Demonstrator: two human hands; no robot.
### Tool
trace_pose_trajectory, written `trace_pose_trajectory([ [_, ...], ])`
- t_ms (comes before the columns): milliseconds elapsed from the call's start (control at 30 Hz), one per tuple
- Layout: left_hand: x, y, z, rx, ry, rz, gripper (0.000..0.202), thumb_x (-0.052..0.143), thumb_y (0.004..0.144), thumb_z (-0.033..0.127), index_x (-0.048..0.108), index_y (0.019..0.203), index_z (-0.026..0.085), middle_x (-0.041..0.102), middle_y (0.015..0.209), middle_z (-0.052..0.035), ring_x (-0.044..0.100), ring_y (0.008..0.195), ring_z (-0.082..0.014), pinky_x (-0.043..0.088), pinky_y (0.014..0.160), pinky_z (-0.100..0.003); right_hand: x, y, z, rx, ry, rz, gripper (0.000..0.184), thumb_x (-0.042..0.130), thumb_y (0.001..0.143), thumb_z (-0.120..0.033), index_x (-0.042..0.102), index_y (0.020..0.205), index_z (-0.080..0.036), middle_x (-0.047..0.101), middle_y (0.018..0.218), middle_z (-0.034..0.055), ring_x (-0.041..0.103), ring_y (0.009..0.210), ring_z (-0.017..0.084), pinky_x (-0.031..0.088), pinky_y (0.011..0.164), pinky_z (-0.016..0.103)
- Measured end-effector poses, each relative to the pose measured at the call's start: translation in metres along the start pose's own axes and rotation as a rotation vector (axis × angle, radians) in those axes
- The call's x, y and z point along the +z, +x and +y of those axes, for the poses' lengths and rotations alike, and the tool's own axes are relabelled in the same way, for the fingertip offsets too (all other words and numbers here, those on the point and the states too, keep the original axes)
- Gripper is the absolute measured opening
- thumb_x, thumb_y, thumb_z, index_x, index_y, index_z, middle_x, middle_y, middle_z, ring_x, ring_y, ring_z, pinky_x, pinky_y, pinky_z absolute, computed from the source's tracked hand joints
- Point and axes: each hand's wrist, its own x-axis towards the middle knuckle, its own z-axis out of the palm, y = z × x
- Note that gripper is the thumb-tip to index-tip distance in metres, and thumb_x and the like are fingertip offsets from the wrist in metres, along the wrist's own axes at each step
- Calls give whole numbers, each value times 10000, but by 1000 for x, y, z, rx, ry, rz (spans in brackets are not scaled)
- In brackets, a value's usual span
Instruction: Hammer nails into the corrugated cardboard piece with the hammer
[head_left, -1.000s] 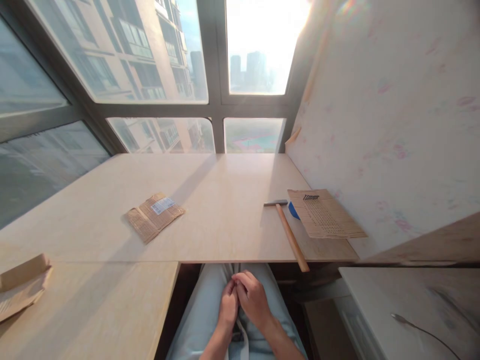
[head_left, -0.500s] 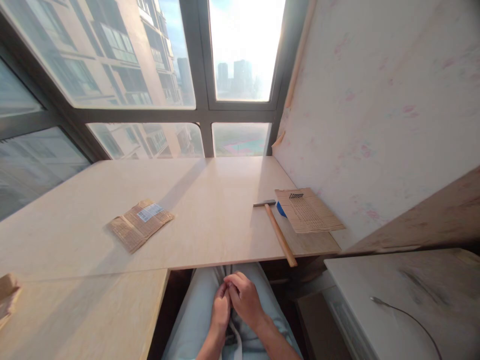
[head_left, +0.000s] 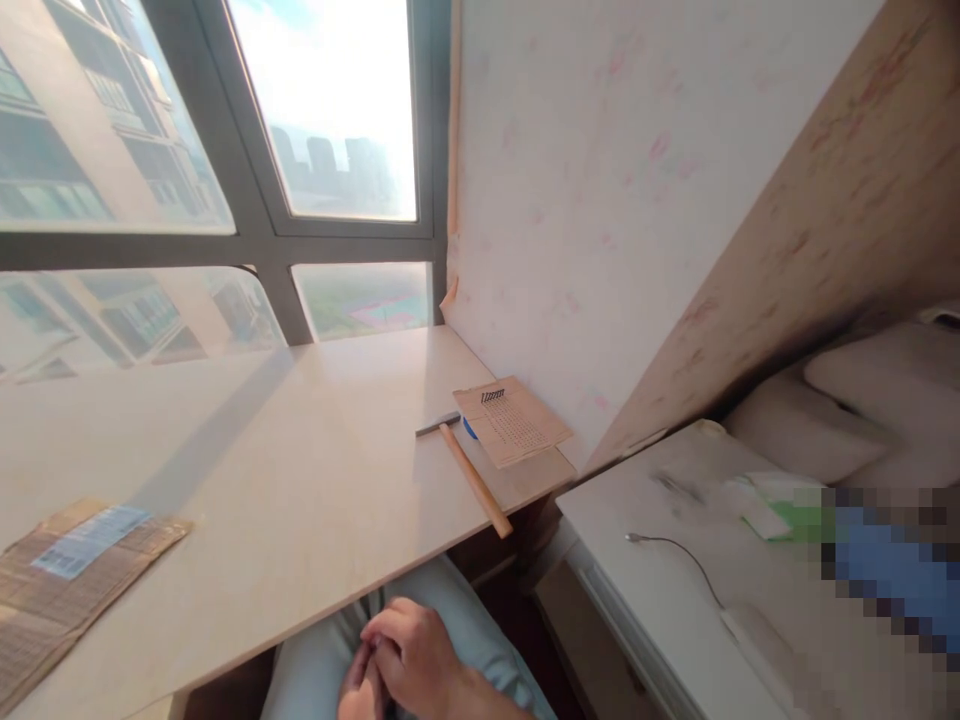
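Note:
My right hand (head_left: 416, 650) and my left hand (head_left: 361, 688) are together over my lap, below the front edge of the tabletop (head_left: 315, 500). The fingers of both are curled and touch each other. Whatever may be between them is hidden. Beyond them a hammer (head_left: 472, 480) with a wooden handle lies on the tabletop, its handle end sticking out over the edge. Beside its head a piece of cardboard (head_left: 517, 425), with rows of small holes and several dark nails in it, rests partly on a blue object (head_left: 469, 428).
A flattened brown cardboard packet (head_left: 75, 610) with a white label lies at the left. To the right stands a lower white surface (head_left: 600, 510) with a cable (head_left: 675, 548) and a blurred-out area. A window and a papered wall border the tabletop.
The view has turned to the right, so the hammer and cardboard appear further left and more of the white surface shows. My hands stay together in my lap.

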Motion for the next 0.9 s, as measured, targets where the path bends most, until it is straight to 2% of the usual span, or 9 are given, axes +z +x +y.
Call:
trace_pose_trajectory([
  [133,-1,-8,9,-27,41,-102,455,775,487,569,672,671,166,691,635,-81,674,616,-263,549,529,-330,-26,-8,-5,156,413,41,221,528,831,-200,741,892,-200,675,748,18,614,625,143,502,604,246],
  [233,2,-21,28,106,52,-86,495,785,459,593,678,650,149,696,663,-74,606,531,-183,495,478,-271,-80,-18,-6,253,674,113,240,590,850,-372,721,899,-177,643,705,8,493,459,89,428,453,220],
  [300,15,-34,50,228,23,-99,492,743,559,616,683,698,148,687,695,-60,577,541,-158,486,494,-260,-130,-19,-2,249,668,296,264,649,828,-413,706,932,-177,649,726,7,503,472,83,431,461,217],
  [433,79,-52,109,328,29,-418,478,658,728,580,675,912,139,690,853,-85,604,648,-153,502,564,-255,-220,-1,18,348,590,856,357,761,723,-432,630,961,-200,644,733,-16,549,511,95,460,445,199],
  [500,124,-52,134,321,38,-527,490,628,761,559,633,1008,136,674,934,-104,625,711,-161,509,568,-251,-245,15,29,473,693,786,393,772,704,-466,595,932,-200,678,755,16,613,533,137,505,433,232],
  [600,188,-42,156,286,158,-557,447,626,798,456,571,1077,111,620,1078,-152,627,738,-152,494,528,-230,-259,38,39,518,865,644,381,764,720,-487,560,855,-195,709,737,63,672,568,181,551,452,262],
  [700,231,-31,161,170,261,-535,379,591,848,362,533,1125,109,614,1069,-151,612,669,-120,478,510,-217,-263,58,43,457,921,659,327,737,752,-455,565,813,-184,691,645,51,684,557,188,579,474,273],
  [800,249,-26,159,149,271,-531,363,607,820,212,497,1153,117,639,938,-92,600,610,-105,461,505,-208,-268,73,46,429,894,743,245,722,759,-359,543,755,-192,666,580,16,656,484,163,564,425,252],
  [900,250,-26,157,176,251,-529,391,611,772,110,496,1145,117,636,821,-40,608,598,-108,457,522,-208,-270,79,48,407,877,770,249,735,725,-267,494,717,-206,668,578,-4,652,469,151,551,406,230],
])
